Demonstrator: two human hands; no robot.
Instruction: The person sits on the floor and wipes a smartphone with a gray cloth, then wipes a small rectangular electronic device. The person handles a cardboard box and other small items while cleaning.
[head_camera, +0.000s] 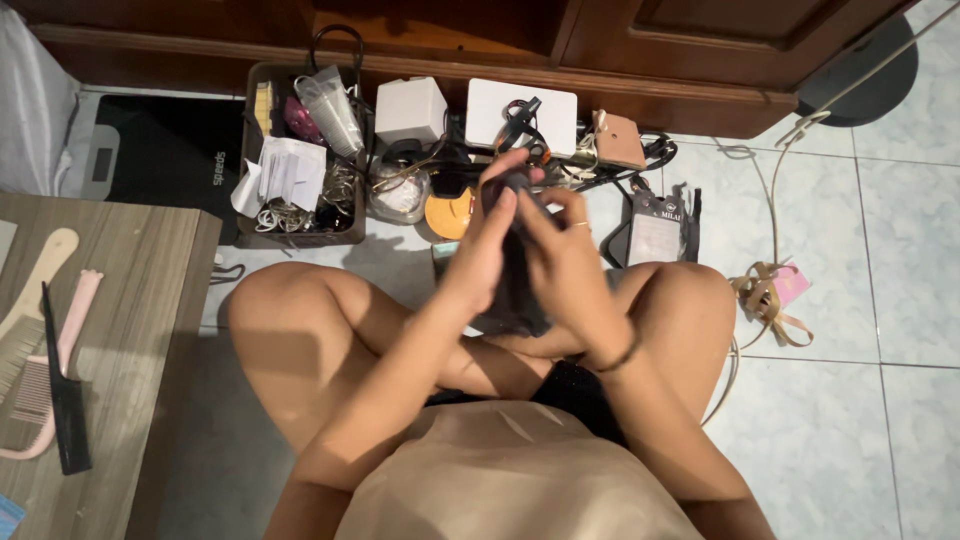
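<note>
The left hand (487, 240) and the right hand (563, 255) meet in front of the person's chest, both closed around a dark, soft pouch-like thing (515, 290) that hangs down between them. The left hand's fingers press flat against its near side, fingertips up at its top edge; the right hand wraps it from the other side, a thin ring showing on one finger and a dark band at the wrist. What the dark thing is exactly cannot be told, since the hands cover most of it. It is held above the crossed bare knees, clear of the floor.

Just beyond the hands, on the pale tiled floor (880, 420), lies a scatter of small items: an orange round piece (447, 213), a clear bag of bits (398, 195), a white box (409, 108), a flat white rectangular case (520, 112) with dark cables over it, and a small brown box (618, 140). To the right of these sits a dark card-backed package (655, 230). To the left stands a brown tray (300, 236) crowded with papers, rings and a clear plastic bag. A black scale (150, 150) lies further left against the wooden cabinet (600, 50).

Near the right knee a tan ribbon with a pink tag (775, 290) is tangled with a pale cord. At the far left a wooden surface (140, 330) carries a cream brush (25, 310), a pink comb (50, 375) and a black comb (62, 395), side by side.
</note>
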